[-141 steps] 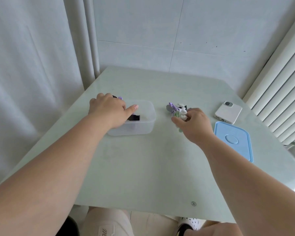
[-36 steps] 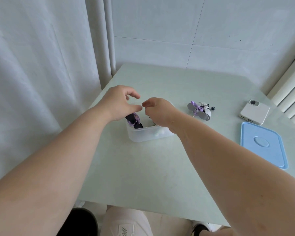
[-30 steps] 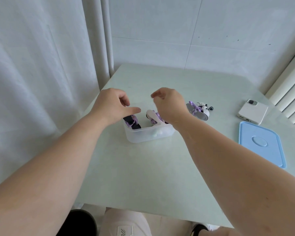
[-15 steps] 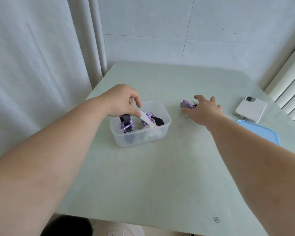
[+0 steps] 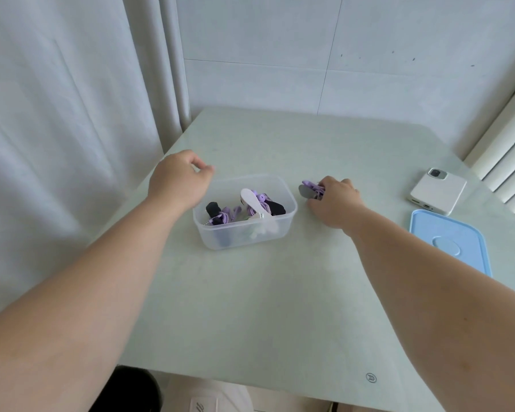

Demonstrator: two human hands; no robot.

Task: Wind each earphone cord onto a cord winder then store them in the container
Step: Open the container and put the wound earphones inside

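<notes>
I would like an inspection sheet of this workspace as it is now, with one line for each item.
Surface: pale green table, with the things set on its far half.
Job's things: clear container open, holding a black winder and a white winder, both with purple cord; grey winder on the table right of it; blue lid lying apart.
Clutter: white phone.
Grips: left hand hovers beside the container, holding nothing; right hand grips the grey winder.
Cables: every cord seen is wound; no loose cable seen.
Surroundings: curtain on the left, tiled wall behind.
</notes>
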